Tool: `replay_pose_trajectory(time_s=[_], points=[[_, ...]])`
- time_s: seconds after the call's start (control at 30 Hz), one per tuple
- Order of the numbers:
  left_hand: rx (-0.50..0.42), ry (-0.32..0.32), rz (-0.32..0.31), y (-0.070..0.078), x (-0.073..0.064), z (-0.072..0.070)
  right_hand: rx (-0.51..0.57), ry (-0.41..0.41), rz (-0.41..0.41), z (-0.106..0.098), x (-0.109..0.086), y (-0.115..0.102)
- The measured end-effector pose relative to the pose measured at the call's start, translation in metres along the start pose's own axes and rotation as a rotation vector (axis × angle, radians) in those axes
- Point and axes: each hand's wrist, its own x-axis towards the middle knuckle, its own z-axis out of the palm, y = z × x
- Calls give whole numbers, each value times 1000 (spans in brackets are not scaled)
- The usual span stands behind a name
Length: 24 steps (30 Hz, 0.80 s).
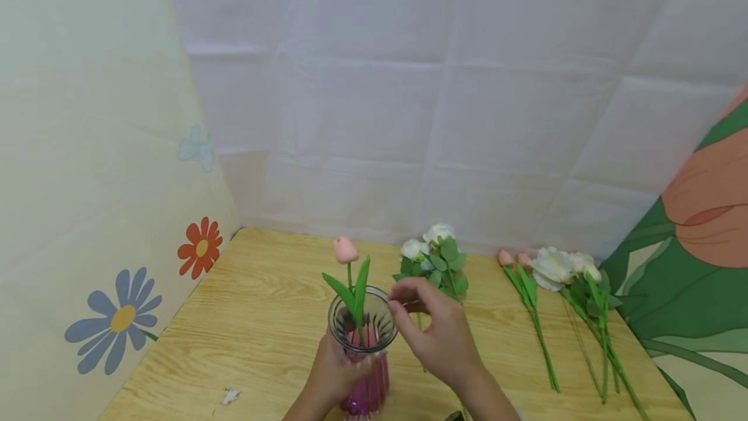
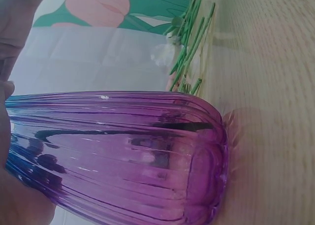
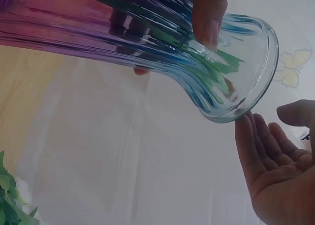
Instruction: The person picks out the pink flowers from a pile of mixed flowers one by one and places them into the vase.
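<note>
A ribbed glass vase [image 1: 368, 392], pink-purple at the base and bluish towards its clear flared mouth, stands upright on the wooden table. My left hand [image 1: 335, 369] grips it around the upper body, just below the neck. One pink tulip [image 1: 346, 250] with green leaves is inside, its bloom above the rim and its stem down in the glass. To the right of the mouth is my right hand [image 1: 435, 333], fingers loosely bent and holding nothing. In the right wrist view the right hand's fingertips [image 3: 242, 122] are right at the vase's rim.
White roses [image 1: 439, 232] with green leaves lie behind the right hand. Further right are two pink tulips [image 1: 506, 257] and a bunch with large white flowers [image 1: 551, 268], stems towards me. A small white scrap [image 1: 230, 397] lies front left. Cloth backdrops [image 1: 362, 115] enclose the table.
</note>
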Motion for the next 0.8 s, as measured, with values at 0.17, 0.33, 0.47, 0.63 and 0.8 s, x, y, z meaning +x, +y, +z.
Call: replay_pose_trajectory(time_s=[0.17,0.33,0.47,0.63,0.8], points=[[-5,1,6,0,0,1,-38,3,29,-6,0,3],[15,10,32,0,-1,1,-56,2,34,-11,-1,9],[40,23,60,-1,-2,2,-67,-12,51,-14,-4,14],[50,37,75,-2,-1,2,-114,-26,110,-20,-7,19],[53,30,70,-2,-2,2,-172,-33,153,-27,-11,26]])
